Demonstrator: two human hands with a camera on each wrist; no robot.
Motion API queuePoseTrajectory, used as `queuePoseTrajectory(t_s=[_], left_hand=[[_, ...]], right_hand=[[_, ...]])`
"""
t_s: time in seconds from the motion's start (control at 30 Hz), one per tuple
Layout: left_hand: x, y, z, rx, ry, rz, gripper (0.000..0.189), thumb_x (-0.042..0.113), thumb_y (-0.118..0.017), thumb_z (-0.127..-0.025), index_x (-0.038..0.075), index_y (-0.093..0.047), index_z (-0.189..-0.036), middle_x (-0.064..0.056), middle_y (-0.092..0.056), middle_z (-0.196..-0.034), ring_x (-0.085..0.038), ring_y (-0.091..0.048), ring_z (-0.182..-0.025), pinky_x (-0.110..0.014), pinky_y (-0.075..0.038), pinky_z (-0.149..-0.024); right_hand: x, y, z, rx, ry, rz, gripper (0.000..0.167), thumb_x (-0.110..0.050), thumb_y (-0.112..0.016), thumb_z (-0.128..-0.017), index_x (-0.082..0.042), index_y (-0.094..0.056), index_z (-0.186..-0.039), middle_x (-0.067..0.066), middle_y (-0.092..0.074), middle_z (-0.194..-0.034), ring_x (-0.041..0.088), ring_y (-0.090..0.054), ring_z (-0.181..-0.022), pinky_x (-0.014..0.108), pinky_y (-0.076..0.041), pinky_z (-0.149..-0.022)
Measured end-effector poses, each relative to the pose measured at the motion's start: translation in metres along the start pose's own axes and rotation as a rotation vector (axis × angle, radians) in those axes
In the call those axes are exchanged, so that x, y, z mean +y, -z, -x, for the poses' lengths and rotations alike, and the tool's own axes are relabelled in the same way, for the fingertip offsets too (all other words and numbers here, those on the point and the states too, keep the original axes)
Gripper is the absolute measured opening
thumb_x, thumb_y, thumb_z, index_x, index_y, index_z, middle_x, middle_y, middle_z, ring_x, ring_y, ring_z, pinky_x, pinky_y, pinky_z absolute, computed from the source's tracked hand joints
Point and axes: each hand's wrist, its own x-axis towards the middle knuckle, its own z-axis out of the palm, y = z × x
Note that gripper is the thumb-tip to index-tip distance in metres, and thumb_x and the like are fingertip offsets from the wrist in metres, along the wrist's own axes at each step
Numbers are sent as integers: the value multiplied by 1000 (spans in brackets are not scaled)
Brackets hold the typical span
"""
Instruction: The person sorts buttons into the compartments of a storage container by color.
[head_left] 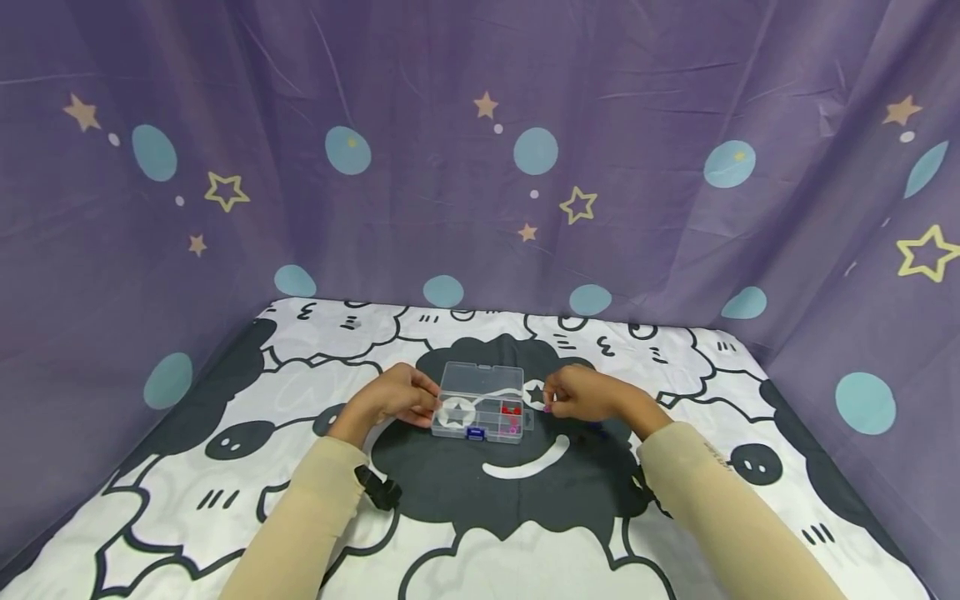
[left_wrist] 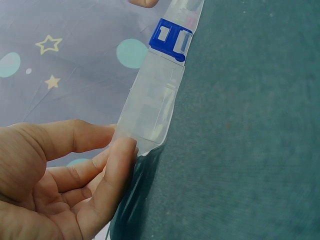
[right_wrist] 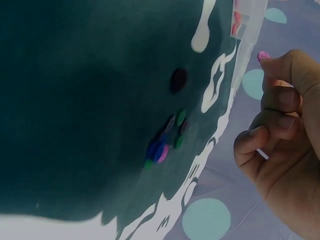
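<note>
A clear plastic compartment box (head_left: pixel 498 437) with a blue latch (left_wrist: pixel 171 40) stands on the dark part of the cloth, its lid (head_left: pixel 472 379) raised at the back. Red buttons (head_left: pixel 512 410) and pink buttons (head_left: pixel 513 428) lie in compartments at its right end. My left hand (head_left: pixel 397 396) holds the box's left end, thumb and fingers at the corner. Just off the right end, my right hand (head_left: pixel 588 392) pinches a pink button (right_wrist: pixel 262 55) between thumb and forefinger, the other fingers curled.
In the right wrist view, a loose cluster of buttons (right_wrist: pixel 159 150) in blue, green, pink and dark colours lies on the cloth, with a dark button (right_wrist: pixel 178 80) apart from it. The cloth (head_left: pixel 300 392) has a sheep print. A purple curtain (head_left: pixel 450 183) hangs behind and at both sides.
</note>
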Motion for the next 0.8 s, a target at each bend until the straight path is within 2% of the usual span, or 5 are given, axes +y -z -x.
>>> queuePoseTrajectory(t_s=[0.27,0.53,0.8], left_hand=[[-1,0,1,3,-1,3,32,-4,-70,-90,-15,-62,-119,-17,-65,-89,-21,-67,-70,-35,-66,-67],[-1,0,0,1,-3,-3,32,-3,-71,-91,-14,-63,-120,-17,-66,-90,-21,-67,-71,-36,-66,-67],[-1,0,0,0,-4,-1,33,-3,-71,-91,-15,-62,-120,-17,-66,-89,-21,-67,-70,-35,-65,-67]], right_hand=[[-11,-2,-7,11,40,20,11,-3,-62,-91,-9,-70,-92,-12,-45,-64,2,-38,-55,21,-34,-53],[-21,-6,-13,-2,33,-22,10,-3,-62,-93,-11,-69,-93,-10,-43,-61,3,-34,-53,21,-31,-52],[-31,-11,-20,-17,46,-7,11,-4,-61,-94,-10,-71,-95,-11,-41,-59,3,-32,-51,21,-30,-51]])
